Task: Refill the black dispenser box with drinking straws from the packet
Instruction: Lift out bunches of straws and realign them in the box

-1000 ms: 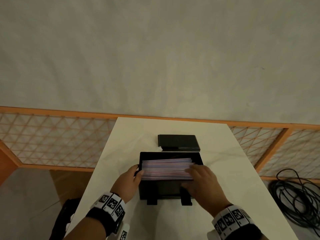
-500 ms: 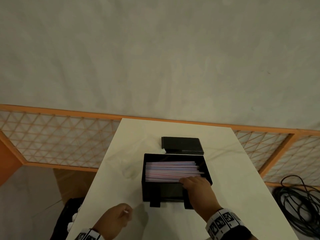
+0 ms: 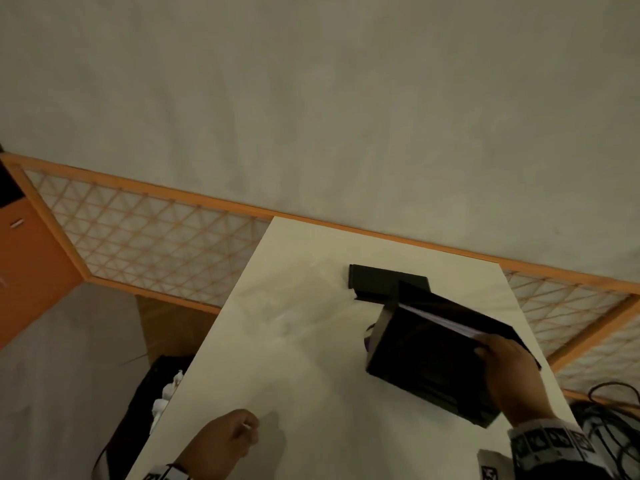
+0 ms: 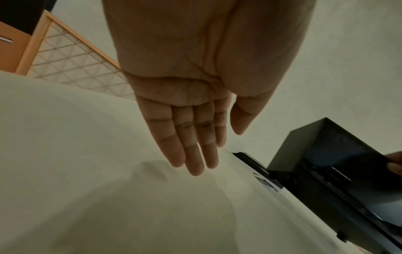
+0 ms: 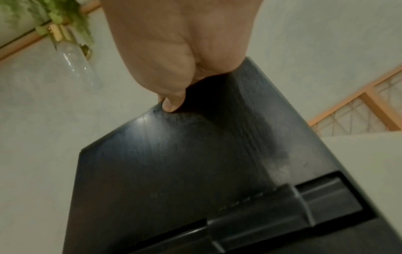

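The black dispenser box [image 3: 429, 358] is tipped over to one side on the white table [image 3: 304, 341], its left end low. Pale straws [image 3: 446, 322] show as a thin stack along its open top. My right hand [image 3: 509, 368] grips the box's right end, thumb [image 5: 172, 103] on the dark front face [image 5: 195, 171] and fingers over the rim. The box's flat black lid [image 3: 377, 282] lies just behind it. My left hand [image 3: 228, 441] hovers over the table's near left part, holding nothing, its fingers [image 4: 191, 151] straight; the box [image 4: 326, 171] is off to its right. No packet is in view.
An orange-framed lattice screen [image 3: 156, 237] runs behind the table below a plain wall. A dark bin [image 3: 152, 403] with white scraps stands on the floor at the table's left edge. Black cables [image 3: 616, 403] lie on the floor at the right.
The box stood level on the table with both hands at it. My left hand drew back toward me, and my right hand tipped the box and shifted it to the right.
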### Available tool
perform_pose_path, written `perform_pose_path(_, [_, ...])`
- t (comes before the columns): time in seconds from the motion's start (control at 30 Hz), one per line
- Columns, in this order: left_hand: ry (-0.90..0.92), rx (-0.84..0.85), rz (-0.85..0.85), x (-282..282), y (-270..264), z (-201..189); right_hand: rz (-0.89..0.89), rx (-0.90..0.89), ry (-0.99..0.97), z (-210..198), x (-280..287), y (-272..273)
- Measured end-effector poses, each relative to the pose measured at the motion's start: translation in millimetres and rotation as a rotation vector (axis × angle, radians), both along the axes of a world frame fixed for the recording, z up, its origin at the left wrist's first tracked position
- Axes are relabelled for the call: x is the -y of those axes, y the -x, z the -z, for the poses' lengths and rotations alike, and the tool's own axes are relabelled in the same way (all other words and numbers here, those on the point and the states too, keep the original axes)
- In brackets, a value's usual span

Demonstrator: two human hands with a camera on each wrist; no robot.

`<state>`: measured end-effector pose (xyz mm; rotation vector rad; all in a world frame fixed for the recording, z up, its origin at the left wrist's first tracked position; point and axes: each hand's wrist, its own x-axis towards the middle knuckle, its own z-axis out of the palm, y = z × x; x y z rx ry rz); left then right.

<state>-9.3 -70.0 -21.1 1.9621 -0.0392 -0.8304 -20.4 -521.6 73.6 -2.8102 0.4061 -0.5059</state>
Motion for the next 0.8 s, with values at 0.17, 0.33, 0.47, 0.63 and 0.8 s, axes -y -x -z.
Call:
perform_pose_path(0.17, [0.002, 0.002, -0.022, 10.9, 4.3, 9.1, -0.032, -0.049, 0.106, 1.5, 28.7, -2.2])
perform_pose_path(0.33, [-0.022, 0.124, -0.062, 37.8, -18.9, 0.9, -0.111, 0.028, 0.188, 19.6, 8.8, -19.3])
perform_pose_path(0.47, [-0.119, 0.316, -0.039, 61.3, -43.5, -12.6, -0.206, 0.019, 0.149, 37.4, -23.1, -30.4])
perform_pose_path(0.63, [-0.276, 0.673, -0.093, 80.8, -81.3, -21.9, -0.223, -0.003, 0.103, 35.0, -37.6, -41.9])
perform_pose_path(0.8, [-0.528, 0.927, -0.113, 94.0, -114.6, -18.1, -0.214, -0.058, 0.079, 28.3, -40.9, -40.2])
